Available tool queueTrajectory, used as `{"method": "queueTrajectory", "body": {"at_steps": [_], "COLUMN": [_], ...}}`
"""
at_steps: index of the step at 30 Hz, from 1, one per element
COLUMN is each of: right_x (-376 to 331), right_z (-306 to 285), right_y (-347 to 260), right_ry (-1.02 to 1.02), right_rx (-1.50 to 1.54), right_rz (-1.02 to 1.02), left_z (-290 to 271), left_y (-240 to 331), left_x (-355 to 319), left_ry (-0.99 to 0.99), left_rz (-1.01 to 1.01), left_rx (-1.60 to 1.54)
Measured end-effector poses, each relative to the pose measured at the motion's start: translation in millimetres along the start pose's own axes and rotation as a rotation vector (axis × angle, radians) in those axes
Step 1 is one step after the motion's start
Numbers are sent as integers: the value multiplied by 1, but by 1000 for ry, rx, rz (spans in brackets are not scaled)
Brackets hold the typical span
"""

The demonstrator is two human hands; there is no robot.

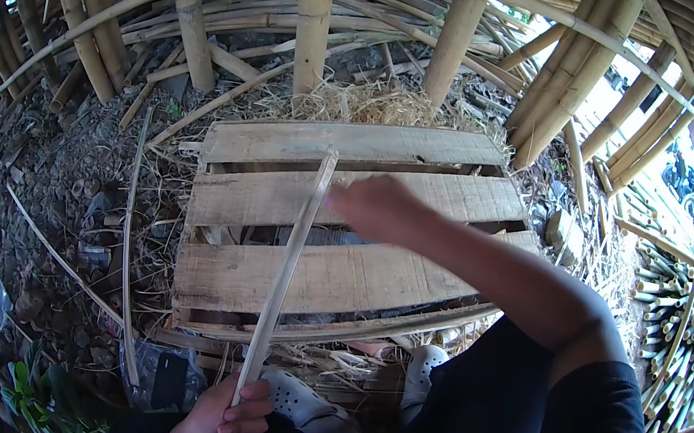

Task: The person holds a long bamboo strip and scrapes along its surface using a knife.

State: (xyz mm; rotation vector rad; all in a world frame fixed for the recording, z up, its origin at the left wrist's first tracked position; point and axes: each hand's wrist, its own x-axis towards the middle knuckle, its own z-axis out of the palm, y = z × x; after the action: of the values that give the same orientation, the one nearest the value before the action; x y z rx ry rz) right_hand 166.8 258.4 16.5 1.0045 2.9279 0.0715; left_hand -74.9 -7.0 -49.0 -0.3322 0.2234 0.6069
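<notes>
Left hand (219, 420): I see it closed around the lower end of the bamboo strip (286, 271).
Right hand (376, 208): blurred near the strip's top over the wooden pallet (336, 279); I cannot tell its grip.

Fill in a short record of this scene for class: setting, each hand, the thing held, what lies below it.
setting: bamboo shelter, poles upright, dirt and straw ground
left hand: gripping the strip's lower end
right hand: blurred, at the strip's upper part; grip unclear
strip: long, thin, pale bamboo, tilted
pallet: wooden planks, flat on the ground
shoes: pale clogs by the pallet's near edge
</notes>
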Motion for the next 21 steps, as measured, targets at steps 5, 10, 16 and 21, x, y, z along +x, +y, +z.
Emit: {"method": "queueTrajectory", "body": {"at_steps": [5, 10, 16, 21], "right_x": [-1, -5, -11, 0], "right_z": [-10, -1, -6, -7], "right_y": [-5, -9, -31, -19], "right_ry": [-97, -6, -102, -56], "right_rx": [48, 28, 66, 34], "right_rz": [53, -55, -82, 42], "left_z": [2, -2, -1, -2], "left_y": [3, -2, -1, 3], "left_x": [6, 1, 1, 2], "left_ry": [51, 13, 27, 1], "left_rz": [-27, 7, 12, -14], "left_rx": [-15, 20, 49, -26]}}
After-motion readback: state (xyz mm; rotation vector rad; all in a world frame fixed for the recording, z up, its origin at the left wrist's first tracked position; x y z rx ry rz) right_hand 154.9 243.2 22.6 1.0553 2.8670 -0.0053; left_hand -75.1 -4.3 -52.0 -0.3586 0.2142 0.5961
